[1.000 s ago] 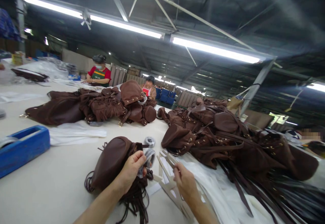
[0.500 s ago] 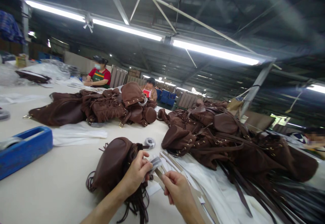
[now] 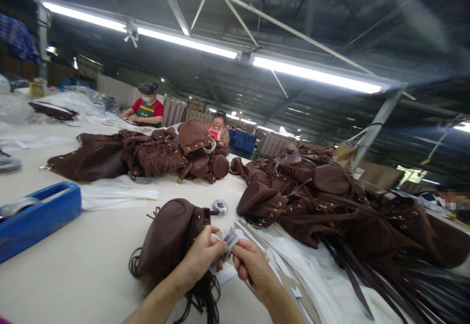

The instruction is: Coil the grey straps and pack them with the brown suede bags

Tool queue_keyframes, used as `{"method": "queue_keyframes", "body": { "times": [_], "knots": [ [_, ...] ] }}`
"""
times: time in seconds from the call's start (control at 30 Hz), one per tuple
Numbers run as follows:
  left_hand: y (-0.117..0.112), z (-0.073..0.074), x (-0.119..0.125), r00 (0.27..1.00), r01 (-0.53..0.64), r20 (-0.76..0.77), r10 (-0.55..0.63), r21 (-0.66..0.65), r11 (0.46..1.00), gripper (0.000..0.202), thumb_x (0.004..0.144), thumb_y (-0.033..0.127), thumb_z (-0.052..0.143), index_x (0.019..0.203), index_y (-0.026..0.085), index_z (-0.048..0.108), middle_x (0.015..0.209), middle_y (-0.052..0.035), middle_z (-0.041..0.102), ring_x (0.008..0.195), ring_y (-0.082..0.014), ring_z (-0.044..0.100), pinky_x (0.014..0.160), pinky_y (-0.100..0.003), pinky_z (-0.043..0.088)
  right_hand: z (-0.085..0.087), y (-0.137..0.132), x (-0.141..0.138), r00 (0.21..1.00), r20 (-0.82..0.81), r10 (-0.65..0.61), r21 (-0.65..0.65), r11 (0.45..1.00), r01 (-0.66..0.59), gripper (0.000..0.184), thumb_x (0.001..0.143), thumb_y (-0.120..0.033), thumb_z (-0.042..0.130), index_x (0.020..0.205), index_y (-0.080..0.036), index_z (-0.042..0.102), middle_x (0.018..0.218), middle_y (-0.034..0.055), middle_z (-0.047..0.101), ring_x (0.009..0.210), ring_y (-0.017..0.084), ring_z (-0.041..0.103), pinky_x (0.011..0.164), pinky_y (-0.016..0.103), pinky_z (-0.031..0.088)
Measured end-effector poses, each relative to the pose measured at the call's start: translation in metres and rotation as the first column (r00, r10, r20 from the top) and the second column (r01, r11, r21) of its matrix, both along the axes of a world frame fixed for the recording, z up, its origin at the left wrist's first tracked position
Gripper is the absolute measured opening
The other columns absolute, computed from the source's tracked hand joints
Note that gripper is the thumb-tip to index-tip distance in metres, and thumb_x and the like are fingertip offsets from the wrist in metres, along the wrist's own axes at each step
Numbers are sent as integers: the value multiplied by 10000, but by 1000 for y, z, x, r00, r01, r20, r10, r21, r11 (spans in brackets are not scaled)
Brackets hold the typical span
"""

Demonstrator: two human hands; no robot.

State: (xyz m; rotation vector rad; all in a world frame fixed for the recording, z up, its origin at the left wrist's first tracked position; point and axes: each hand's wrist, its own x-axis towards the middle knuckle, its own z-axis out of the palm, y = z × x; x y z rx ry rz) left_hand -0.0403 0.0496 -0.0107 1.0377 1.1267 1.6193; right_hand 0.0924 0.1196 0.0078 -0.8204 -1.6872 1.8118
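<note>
A dark brown leather bag (image 3: 167,236) with fringe and a drawstring lies on its side on the table in front of me. My left hand (image 3: 204,251) reaches across its mouth, fingers closed on a strap wrapped in greyish see-through film (image 3: 230,238). Thumb and fingers of my right hand (image 3: 250,264) pinch the right end of that same wrapped piece. The two hands almost meet, and the fingers hide part of the wrapping. Just beyond them, a small coil in pale wrapping (image 3: 220,207) rests near the bag's top.
A blue tape dispenser (image 3: 47,216) stands at left on the white table (image 3: 95,275). Brown bags form a pile behind (image 3: 154,155) and a larger pile at right (image 3: 312,192). White wrapping sheets (image 3: 316,270) and paper strips lie at right. Co-workers (image 3: 147,106) sit beyond.
My right hand has moved up against the wrapped piece, closer to my left hand. The brown strip that showed between them is now covered. The whole view has shifted slightly.
</note>
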Motion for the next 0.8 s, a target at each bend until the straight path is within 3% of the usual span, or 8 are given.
{"method": "queue_keyframes", "body": {
  "times": [0.13, 0.3, 0.43, 0.6, 0.7, 0.8],
  "knots": [
    [1, 1, 0, 997, -15, 72, 16, -22, 1000, 628, 697, 442, 707, 1136, 183, 340, 575, 70, 553, 378, -114, 509, 386, -193, 339, 4, -2, -2, 1000, 22, -16, 54, 998, 15, 323, 697, -447, 682, 629, -156, 559, 410, -77, 491, 275, 15, 283, 333, 195, 68],
    [0, 4, -1, 999, 16, 39, -16, 7, 1000, 406, 700, 414, 691, 901, 189, 419, 574, 38, 570, 383, -101, 508, 379, -185, 340, -9, -5, -5, 999, 22, -26, 189, 982, 21, 380, 735, -538, 602, 677, -162, 595, 519, -57, 533, 316, 23, 326, 340, 188, 136],
    [-1, 7, 1, 997, 67, 28, -68, 41, 997, 361, 695, 408, 704, 850, 178, 472, 592, 24, 588, 379, -84, 500, 386, -179, 342, -13, 0, -2, 989, 75, -130, 382, 919, 92, 265, 730, -418, 609, 630, -173, 602, 548, -40, 540, 394, 65, 447, 379, 191, 258],
    [0, 5, -1, 994, 65, 85, -65, 7, 998, 395, 673, 433, 714, 874, 169, 500, 581, 2, 612, 374, -94, 503, 373, -179, 357, 1, 4, 0, 990, 129, -50, 326, 945, 5, 288, 713, -431, 592, 593, -170, 567, 544, -32, 557, 330, 56, 401, 339, 197, 205],
    [1, 3, -1, 994, 47, 101, -48, 11, 999, 386, 677, 442, 707, 844, 175, 483, 589, -9, 624, 369, -99, 504, 361, -181, 357, 7, 5, 0, 990, 142, 9, 293, 955, -51, 309, 717, -454, 568, 607, -166, 583, 568, -16, 590, 343, 57, 409, 351, 194, 234],
    [3, 2, 1, 997, 5, 79, -5, 5, 1000, 373, 665, 423, 721, 805, 178, 479, 585, 9, 605, 367, -99, 506, 357, -187, 365, 2, 7, -2, 986, 158, -43, 311, 951, -8, 267, 694, -424, 588, 632, -166, 609, 515, -22, 582, 375, 78, 448, 365, 187, 264]
  ]
}}
